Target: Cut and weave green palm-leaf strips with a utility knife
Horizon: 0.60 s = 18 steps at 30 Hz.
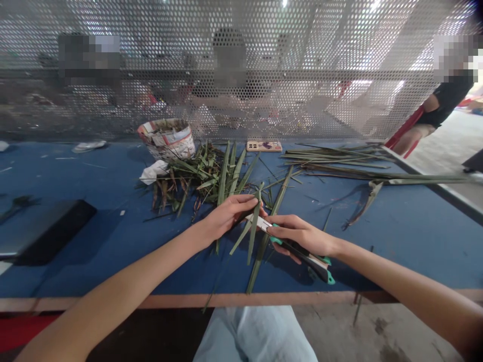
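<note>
Green palm-leaf strips [253, 236] are pointing lengthwise toward the far edge of the blue table [113, 261], slanting right. I'm pinching them in my left hand [228, 216], fingers closed, while my right hand [302, 236] is gripping a green-handled utility knife [305, 256], blade against them.

L hand [230, 217] & R hand [300, 235] bare, forearms [400, 286] bare too, pale-blue denim jeans [254, 336] w/ soft creases.

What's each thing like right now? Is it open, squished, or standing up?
Left hand, pinching leaf strips.
Right hand, gripping cutter.
Cutter, blade out.
Leaf pile, heaped, some leaves brown.
Phone, lying flat, back up.
Paper basket, upright.
Tissue, crumpled.
</note>
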Available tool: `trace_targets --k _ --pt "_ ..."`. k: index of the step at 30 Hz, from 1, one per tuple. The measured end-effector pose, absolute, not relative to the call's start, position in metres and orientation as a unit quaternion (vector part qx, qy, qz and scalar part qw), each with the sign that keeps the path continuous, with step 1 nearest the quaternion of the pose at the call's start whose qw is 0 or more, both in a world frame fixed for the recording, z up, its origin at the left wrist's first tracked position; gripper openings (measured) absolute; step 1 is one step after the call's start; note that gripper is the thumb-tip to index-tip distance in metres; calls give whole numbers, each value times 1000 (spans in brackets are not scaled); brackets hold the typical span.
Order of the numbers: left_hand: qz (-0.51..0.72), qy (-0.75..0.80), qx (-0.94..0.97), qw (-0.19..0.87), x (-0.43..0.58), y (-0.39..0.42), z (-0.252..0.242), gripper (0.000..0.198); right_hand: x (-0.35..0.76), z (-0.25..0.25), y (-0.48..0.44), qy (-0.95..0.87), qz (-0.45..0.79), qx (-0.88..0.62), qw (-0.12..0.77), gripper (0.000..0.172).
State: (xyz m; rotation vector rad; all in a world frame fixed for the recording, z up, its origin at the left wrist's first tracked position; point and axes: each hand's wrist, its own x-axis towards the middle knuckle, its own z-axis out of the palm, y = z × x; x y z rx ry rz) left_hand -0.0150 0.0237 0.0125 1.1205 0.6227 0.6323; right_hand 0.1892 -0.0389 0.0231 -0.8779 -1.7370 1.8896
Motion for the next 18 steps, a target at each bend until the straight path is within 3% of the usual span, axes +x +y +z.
trace_targets --k 6,18 --pt "293 290 499 762 -16 25 11 22 186 24 -42 -658 642 -326 222 27" --pt "286 298 527 743 -16 25 10 22 186 26 -48 -700 590 -360 179 30"
